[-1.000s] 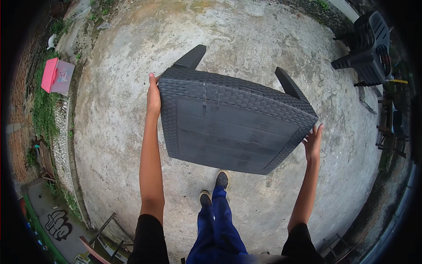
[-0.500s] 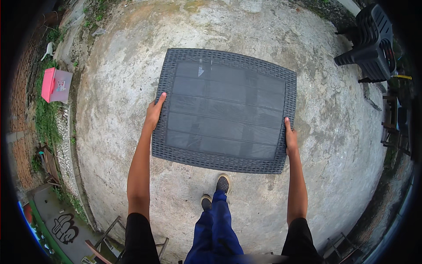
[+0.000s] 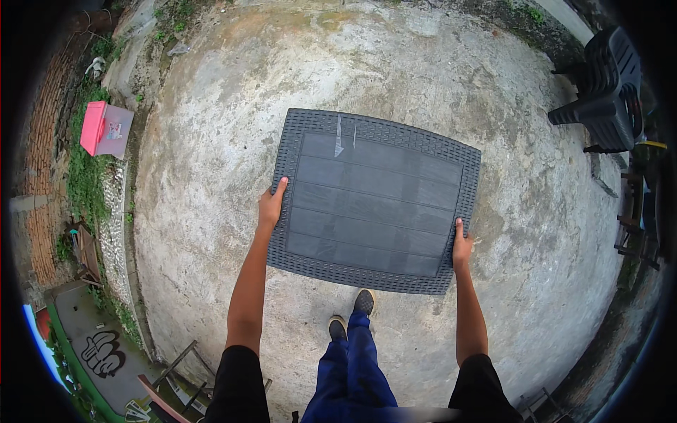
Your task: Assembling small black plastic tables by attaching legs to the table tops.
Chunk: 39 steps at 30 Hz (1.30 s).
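A dark grey plastic tabletop [image 3: 377,204] with a woven-look border and a slatted middle is held flat in front of me, off the ground and slightly skewed. My left hand [image 3: 270,206] grips its left edge, thumb on top and fingers hidden beneath. On the opposite edge, my right hand [image 3: 462,247] holds on the same way, a bit closer to me. Strips of clear tape [image 3: 339,144] stick to the far part of the top. Its underside is out of sight.
Weathered concrete [image 3: 197,233] spreads around my feet. At the far right stands a stack of black plastic chairs [image 3: 610,95]. A clear box with a pink lid [image 3: 106,129] sits at the left by a low kerb. Wooden furniture [image 3: 638,218] lines the right side.
The tabletop has come down and a little closer to me, with both hands still on its edges. The surroundings have shifted slightly right in the view.
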### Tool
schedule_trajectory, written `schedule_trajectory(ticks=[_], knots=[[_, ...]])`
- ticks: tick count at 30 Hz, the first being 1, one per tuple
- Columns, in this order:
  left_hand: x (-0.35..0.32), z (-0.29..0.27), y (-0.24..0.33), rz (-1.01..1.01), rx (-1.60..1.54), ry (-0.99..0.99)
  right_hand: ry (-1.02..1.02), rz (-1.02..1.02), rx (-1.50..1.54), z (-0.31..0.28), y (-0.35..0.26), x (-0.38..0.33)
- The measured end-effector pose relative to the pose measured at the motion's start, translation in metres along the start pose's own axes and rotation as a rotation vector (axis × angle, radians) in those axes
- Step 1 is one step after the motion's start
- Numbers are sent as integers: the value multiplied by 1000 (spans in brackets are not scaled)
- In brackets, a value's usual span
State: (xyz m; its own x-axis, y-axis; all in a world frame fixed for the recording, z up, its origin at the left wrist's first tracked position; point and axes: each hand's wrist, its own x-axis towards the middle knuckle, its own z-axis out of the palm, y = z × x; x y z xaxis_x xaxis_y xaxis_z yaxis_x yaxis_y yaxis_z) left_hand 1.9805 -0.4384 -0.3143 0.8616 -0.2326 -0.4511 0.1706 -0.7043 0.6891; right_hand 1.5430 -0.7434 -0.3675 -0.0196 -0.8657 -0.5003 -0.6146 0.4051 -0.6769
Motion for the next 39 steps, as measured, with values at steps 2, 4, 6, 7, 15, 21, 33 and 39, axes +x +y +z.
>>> schedule_trajectory(ticks=[2,4,6,7,15,21,33,39], knots=[[-8,-11,-9,39,15,69,-25,-43,23,10,1,-19],[-14,-24,-10,-62,239,176,-29,-36,-6,23,-18,-44],[-5,-26,-7,-38,265,170,-6,-63,-26,23,-27,-39],[-2,-27,-8,-21,292,171,6,-90,-50,25,-30,-39],[2,-19,-2,3,272,201,-68,-73,-22,23,-39,-34],[-5,-13,4,-15,306,190,41,-133,-131,23,-30,-32],[-1,-15,-3,26,282,224,43,-151,-138,27,-21,-26],[10,-36,0,38,352,220,51,-71,-336,37,-54,-55]])
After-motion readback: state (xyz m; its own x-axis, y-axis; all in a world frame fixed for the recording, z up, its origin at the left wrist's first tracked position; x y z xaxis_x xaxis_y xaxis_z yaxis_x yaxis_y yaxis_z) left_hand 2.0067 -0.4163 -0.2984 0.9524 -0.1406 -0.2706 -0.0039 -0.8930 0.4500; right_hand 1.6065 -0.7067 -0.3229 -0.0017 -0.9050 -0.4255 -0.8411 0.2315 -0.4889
